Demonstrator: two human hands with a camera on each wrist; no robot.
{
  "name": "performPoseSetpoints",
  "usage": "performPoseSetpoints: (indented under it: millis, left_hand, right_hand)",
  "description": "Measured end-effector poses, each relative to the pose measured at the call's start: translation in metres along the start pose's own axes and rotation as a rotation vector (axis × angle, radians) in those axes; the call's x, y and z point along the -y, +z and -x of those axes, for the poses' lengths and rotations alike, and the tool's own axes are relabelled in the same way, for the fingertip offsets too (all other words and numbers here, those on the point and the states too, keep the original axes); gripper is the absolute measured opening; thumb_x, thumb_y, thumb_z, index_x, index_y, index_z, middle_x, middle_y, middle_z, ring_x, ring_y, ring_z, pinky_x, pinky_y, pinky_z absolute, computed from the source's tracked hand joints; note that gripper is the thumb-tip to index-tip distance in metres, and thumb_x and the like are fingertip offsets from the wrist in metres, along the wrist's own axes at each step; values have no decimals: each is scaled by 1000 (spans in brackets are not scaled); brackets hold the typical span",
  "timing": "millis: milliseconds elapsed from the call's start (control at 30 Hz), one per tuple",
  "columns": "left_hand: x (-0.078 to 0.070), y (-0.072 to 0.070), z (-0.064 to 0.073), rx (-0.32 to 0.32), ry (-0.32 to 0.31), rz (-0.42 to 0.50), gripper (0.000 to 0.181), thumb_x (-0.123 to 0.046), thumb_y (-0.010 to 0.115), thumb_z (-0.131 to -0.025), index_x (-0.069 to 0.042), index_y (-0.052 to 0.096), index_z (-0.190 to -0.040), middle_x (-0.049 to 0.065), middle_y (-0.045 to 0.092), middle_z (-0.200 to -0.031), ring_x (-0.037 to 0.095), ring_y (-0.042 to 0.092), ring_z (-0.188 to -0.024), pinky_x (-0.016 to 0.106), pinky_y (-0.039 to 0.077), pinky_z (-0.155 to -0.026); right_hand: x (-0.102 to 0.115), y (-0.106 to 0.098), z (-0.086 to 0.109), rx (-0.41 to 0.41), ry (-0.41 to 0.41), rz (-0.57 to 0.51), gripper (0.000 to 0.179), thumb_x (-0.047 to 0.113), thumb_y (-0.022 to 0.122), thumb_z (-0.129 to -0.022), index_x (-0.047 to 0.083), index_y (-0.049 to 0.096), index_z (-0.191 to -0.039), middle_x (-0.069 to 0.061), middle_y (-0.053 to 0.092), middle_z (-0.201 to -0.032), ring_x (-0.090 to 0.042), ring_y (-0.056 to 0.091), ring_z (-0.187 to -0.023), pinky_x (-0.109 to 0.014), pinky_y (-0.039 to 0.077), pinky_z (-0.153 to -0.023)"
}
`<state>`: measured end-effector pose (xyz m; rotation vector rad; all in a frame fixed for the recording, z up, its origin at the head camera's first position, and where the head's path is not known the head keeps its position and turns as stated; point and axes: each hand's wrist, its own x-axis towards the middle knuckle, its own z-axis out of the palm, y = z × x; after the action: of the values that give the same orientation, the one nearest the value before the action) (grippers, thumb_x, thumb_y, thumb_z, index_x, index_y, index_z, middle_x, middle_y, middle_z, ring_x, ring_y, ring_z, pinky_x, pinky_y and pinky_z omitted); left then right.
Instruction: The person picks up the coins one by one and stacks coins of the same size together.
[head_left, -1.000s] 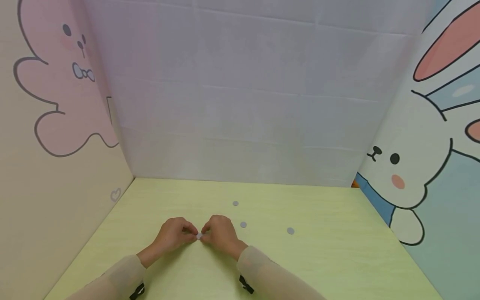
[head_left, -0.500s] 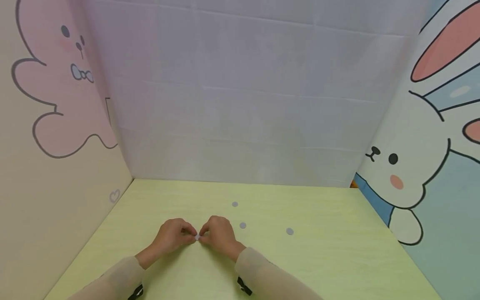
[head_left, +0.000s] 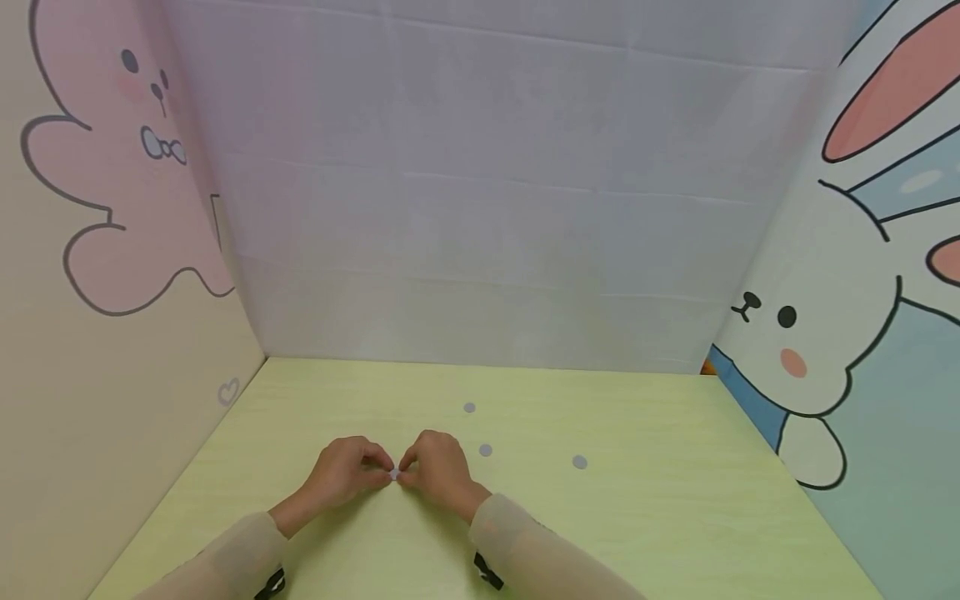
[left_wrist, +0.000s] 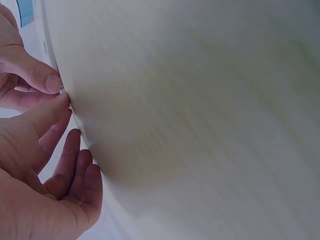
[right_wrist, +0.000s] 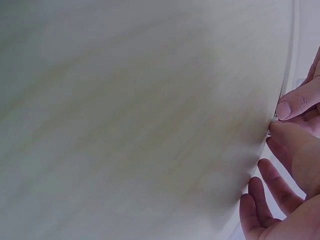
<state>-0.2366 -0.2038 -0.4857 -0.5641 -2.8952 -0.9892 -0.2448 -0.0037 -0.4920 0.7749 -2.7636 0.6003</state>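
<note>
Between my two hands is a small light-grey round disc (head_left: pixel 394 474), low over the table and mostly covered by the fingertips. My left hand (head_left: pixel 348 468) pinches its left edge with thumb and index finger, and my right hand (head_left: pixel 438 468) pinches the opposite edge the same way. In the left wrist view the fingertips of the left hand (left_wrist: pixel 47 165) meet those of the other hand, with only a sliver of the disc showing. The right wrist view has the right hand (right_wrist: pixel 292 170) at its right border, its other fingers curved down by the tabletop.
Three more flat grey discs lie on the pale yellow-green table (head_left: pixel 675 517): a far disc (head_left: pixel 469 407), a middle disc (head_left: pixel 486 451) and a right-hand disc (head_left: pixel 580 462). A white back sheet (head_left: pixel 480 250) and printed side panels close in the table.
The head view has shifted very slightly. Both hands keep the same pinch on the small disc, and the three discs on the table stay where they were.
</note>
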Motion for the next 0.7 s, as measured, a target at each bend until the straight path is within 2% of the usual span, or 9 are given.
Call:
performPoseSetpoints:
  millis: [400, 700]
  left_hand:
    - [2, 3, -2, -17, 4, -33, 11, -17, 90, -85, -24, 82, -84, -11, 74, -91, 15, 67, -92, 43, 54, -85]
    - [2, 4, -3, -28, 15, -38, 11, -18, 91, -84, -24, 82, -83, -12, 74, -91, 16, 69, -92, 44, 55, -85]
  right_hand:
    - [0, -1, -1, -1, -8, 14, 9, 29, 93, -83, 24, 87, -79, 9, 69, -79, -1, 56, -75, -17, 45, -74]
    - [1, -2, 0, 7, 2, 8, 8, 27, 92, -84, 22, 87, -80, 6, 70, -80, -2, 55, -75, -18, 45, -73]
